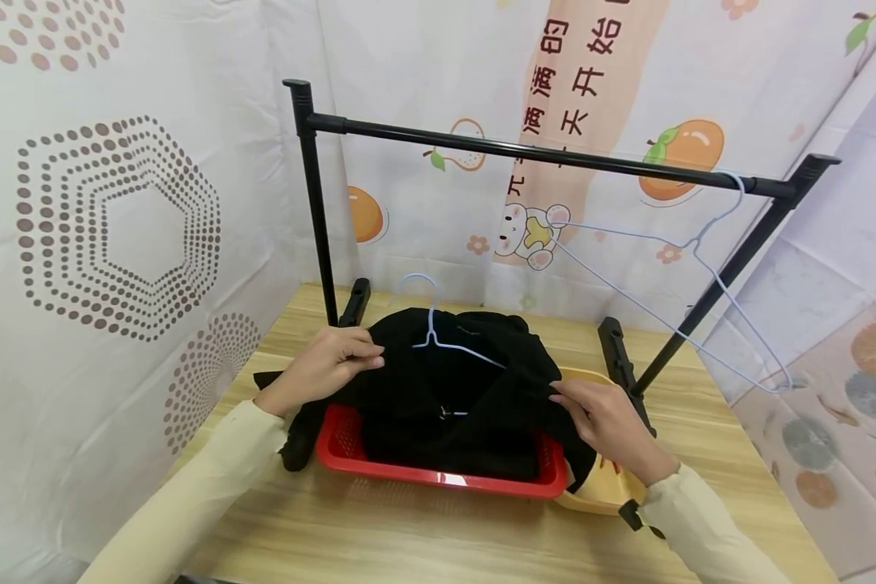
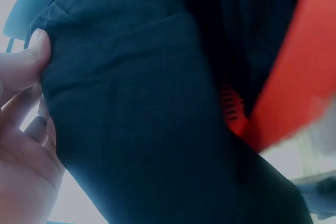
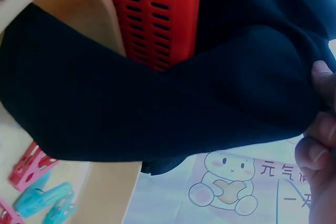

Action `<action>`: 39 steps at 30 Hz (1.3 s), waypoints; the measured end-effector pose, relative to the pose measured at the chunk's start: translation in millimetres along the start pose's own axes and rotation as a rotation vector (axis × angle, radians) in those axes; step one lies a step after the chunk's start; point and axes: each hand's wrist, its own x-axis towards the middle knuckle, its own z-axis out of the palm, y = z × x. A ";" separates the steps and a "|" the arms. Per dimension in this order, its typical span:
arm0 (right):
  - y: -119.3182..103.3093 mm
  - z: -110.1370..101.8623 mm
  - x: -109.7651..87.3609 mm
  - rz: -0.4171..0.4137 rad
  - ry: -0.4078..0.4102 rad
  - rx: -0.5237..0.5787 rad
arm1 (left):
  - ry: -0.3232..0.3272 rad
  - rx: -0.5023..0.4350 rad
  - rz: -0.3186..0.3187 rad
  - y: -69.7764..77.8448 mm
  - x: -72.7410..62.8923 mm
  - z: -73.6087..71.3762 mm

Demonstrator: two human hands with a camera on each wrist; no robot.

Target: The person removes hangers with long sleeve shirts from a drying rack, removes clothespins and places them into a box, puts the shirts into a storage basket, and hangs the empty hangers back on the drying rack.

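Note:
A black long-sleeved top (image 1: 387, 397) is spread over a red basket (image 1: 445, 478), its neck opening facing up. A light blue hanger (image 1: 432, 324) sits in the neck opening, its hook standing up; the top's fabric hides part of its arms. My left hand (image 1: 328, 365) pinches the top's left shoulder area between thumb and fingers. On the other side, my right hand (image 1: 606, 414) pinches the right shoulder area. One sleeve (image 3: 79, 93) hangs over a cream-yellow basin (image 3: 107, 192), seen in the right wrist view.
Behind the basket stands a black clothes rack (image 1: 511, 150). A second light blue hanger (image 1: 693, 243) hangs from the right end of its bar. Pink and blue clothes pegs (image 3: 44, 198) lie in the basin. A wooden tabletop (image 1: 350, 527) lies underneath, with printed curtains (image 1: 423, 73) around it.

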 end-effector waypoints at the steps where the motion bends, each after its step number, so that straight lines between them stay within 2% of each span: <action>1: -0.5 0.4 1.4 -0.004 0.001 -0.004 | 0.000 -0.002 0.004 1.4 2.7 0.3; 6: -0.7 4.0 8.7 -0.065 0.033 -0.019 | 0.017 0.015 0.052 6.9 14.9 1.0; 12: -4.3 7.9 15.1 -0.107 0.070 -0.079 | 0.022 0.039 0.169 10.4 28.8 5.9; 15: -4.7 9.2 16.9 -0.113 0.079 -0.083 | 0.038 0.050 0.200 10.0 31.3 8.7; 18: -3.6 10.7 17.2 -0.105 0.070 -0.054 | 0.076 0.047 0.203 9.0 30.3 9.6; 22: 2.5 10.6 12.8 -0.045 0.064 -0.001 | 0.098 0.038 0.180 7.1 27.6 8.4; 26: 13.6 7.5 2.9 0.089 0.118 0.017 | 0.107 0.015 0.131 2.3 22.5 4.0; 29: 22.1 5.8 -4.1 0.201 0.161 -0.013 | 0.125 -0.020 0.100 0.2 19.1 -0.6; 31: 24.8 5.4 -6.3 0.252 0.158 -0.038 | 0.128 -0.014 0.088 -0.7 18.0 -1.9; 35: 21.4 7.2 -4.2 0.290 0.113 -0.089 | 0.116 0.017 0.079 -0.7 17.3 0.9; 39: 9.7 7.5 2.1 0.306 0.132 -0.072 | 0.135 0.016 0.061 -0.2 18.9 2.4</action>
